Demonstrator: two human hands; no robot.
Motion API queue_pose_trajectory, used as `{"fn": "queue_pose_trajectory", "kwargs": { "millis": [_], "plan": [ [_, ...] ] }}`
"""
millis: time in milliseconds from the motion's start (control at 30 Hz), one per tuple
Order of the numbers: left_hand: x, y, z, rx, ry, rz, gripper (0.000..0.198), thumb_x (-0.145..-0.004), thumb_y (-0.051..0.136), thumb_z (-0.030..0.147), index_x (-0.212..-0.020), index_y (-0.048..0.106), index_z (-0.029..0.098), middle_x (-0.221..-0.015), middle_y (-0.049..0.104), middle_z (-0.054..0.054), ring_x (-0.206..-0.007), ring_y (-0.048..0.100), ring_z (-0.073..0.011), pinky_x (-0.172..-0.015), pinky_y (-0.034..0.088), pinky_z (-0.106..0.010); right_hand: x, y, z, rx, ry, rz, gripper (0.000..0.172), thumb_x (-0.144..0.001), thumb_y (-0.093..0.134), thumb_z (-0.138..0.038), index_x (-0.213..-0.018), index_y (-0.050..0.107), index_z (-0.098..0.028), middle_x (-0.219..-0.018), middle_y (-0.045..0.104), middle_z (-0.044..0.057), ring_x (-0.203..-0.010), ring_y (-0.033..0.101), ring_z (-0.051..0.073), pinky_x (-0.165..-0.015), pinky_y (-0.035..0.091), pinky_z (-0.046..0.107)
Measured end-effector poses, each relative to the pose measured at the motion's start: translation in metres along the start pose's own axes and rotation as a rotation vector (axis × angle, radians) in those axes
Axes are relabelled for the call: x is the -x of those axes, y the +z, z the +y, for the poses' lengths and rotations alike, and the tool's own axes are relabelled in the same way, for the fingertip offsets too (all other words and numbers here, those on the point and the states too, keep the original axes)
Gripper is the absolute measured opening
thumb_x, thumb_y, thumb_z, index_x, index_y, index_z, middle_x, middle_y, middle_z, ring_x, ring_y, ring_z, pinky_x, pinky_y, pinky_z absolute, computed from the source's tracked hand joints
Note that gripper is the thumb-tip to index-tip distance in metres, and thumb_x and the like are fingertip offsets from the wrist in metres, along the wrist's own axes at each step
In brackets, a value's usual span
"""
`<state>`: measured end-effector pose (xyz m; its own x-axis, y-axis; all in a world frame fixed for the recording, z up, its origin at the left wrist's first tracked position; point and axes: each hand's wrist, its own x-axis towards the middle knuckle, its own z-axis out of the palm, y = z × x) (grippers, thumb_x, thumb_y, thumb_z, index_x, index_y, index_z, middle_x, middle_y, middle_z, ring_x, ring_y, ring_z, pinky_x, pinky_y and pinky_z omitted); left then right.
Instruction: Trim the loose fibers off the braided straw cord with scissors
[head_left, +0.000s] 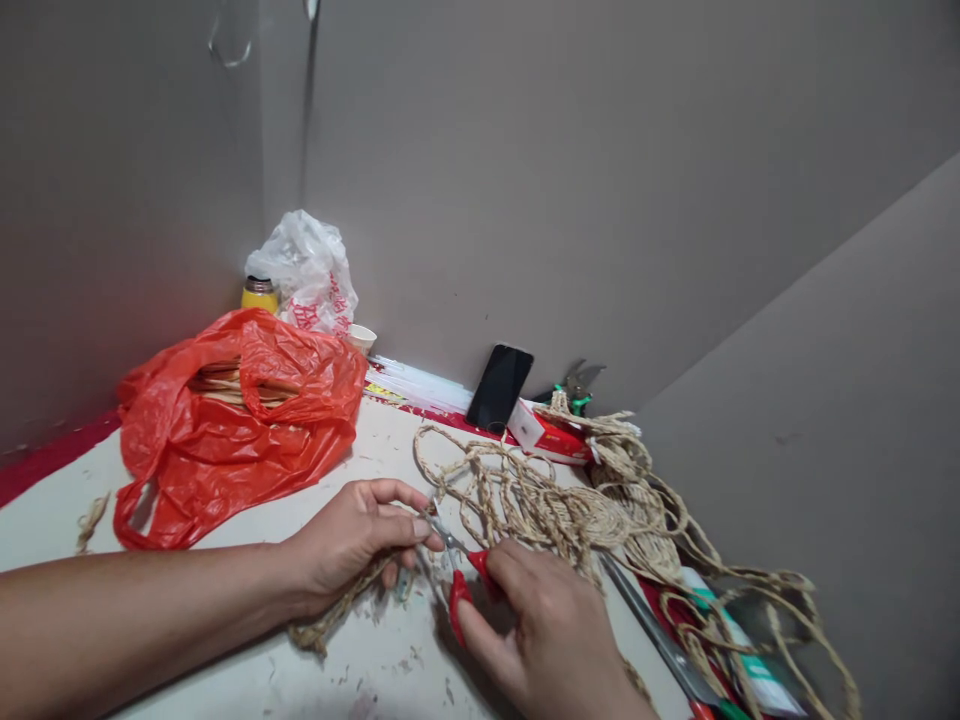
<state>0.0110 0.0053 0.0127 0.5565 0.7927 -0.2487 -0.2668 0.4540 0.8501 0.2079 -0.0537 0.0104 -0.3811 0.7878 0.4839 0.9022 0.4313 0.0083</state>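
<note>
My right hand (544, 625) grips a pair of scissors (459, 590) with red handles, thumb and fingers in the loops. The blades point up and left, parted, and reach the fingertips of my left hand (364, 545). That hand pinches a braided straw cord (345, 605), whose thicker part trails below the palm to the table. Just beyond the hands lies a tangled heap of the same braided cord (525, 500). Exactly where the blades meet the cord is too small to make out.
An orange plastic bag (247, 440) with straw-coloured strips lies at left. Behind it stand a white bag (307, 270) and a yellow jar (259, 294). A phone (500, 387) leans on the wall near pruning shears (581, 385). Larger scissors (660, 630) lie at right.
</note>
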Motion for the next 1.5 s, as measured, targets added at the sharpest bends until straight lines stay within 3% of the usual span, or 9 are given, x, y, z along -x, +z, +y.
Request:
{"fn": "queue_pose_trajectory", "kwargs": {
  "millis": [100,367,700,900,1100,1500],
  "plan": [
    [0.0,0.001,0.001,-0.056,0.003,0.025,0.034,-0.068,0.074,0.023,-0.095,0.057,0.012,-0.077,0.071,-0.007,-0.051,0.053,-0.0059,-0.041,0.038,-0.014,0.001,-0.003,-0.001,0.051,0.02,-0.014,0.018,-0.072,0.062,-0.03,-0.062,0.051,-0.021,-0.06,0.054,0.001,-0.054,0.046,0.016,-0.058,0.027,0.029],
    [-0.002,0.001,-0.003,-0.204,0.082,0.093,0.028,-0.068,0.074,0.028,-0.086,0.058,0.015,-0.056,0.057,0.005,-0.047,0.047,-0.0053,-0.042,0.037,-0.016,-0.001,-0.005,-0.005,0.104,0.046,-0.063,0.021,-0.074,0.061,-0.035,-0.06,0.055,-0.021,-0.058,0.057,0.003,-0.053,0.048,0.016,-0.059,0.026,0.03],
    [-0.004,0.001,-0.003,-0.137,0.095,0.125,0.03,-0.067,0.074,0.029,-0.085,0.056,0.015,-0.057,0.059,0.004,-0.046,0.049,-0.0061,-0.041,0.039,-0.016,0.002,-0.002,-0.003,-0.087,0.07,-0.137,0.027,-0.08,0.054,-0.026,-0.055,0.052,-0.02,-0.051,0.055,-0.001,-0.047,0.045,0.012,-0.054,0.024,0.026],
    [-0.003,0.001,-0.001,-0.066,0.075,0.104,0.03,-0.068,0.073,0.029,-0.088,0.058,0.012,-0.078,0.069,-0.006,-0.052,0.053,-0.0071,-0.042,0.041,-0.016,0.002,-0.001,-0.002,-0.088,0.065,-0.144,0.027,-0.08,0.055,-0.027,-0.055,0.051,-0.019,-0.051,0.055,-0.001,-0.047,0.047,0.012,-0.053,0.024,0.025],
    [-0.004,0.0,-0.005,-0.152,0.055,0.139,0.027,-0.066,0.073,0.028,-0.085,0.062,0.012,-0.061,0.062,0.001,-0.047,0.05,-0.0068,-0.043,0.039,-0.017,0.0,-0.003,-0.003,-0.068,0.122,-0.207,0.025,-0.075,0.057,-0.031,-0.054,0.05,-0.02,-0.052,0.055,0.0,-0.047,0.046,0.012,-0.051,0.023,0.026],
    [-0.007,-0.002,-0.008,-0.171,0.021,0.197,0.028,-0.063,0.073,0.025,-0.082,0.057,0.013,-0.063,0.065,-0.002,-0.047,0.051,-0.007,-0.044,0.038,-0.019,0.002,0.001,-0.003,-0.175,0.107,-0.221,0.033,-0.081,0.051,-0.024,-0.05,0.041,-0.019,-0.048,0.051,-0.002,-0.045,0.044,0.009,-0.05,0.024,0.024]
  ]
}}
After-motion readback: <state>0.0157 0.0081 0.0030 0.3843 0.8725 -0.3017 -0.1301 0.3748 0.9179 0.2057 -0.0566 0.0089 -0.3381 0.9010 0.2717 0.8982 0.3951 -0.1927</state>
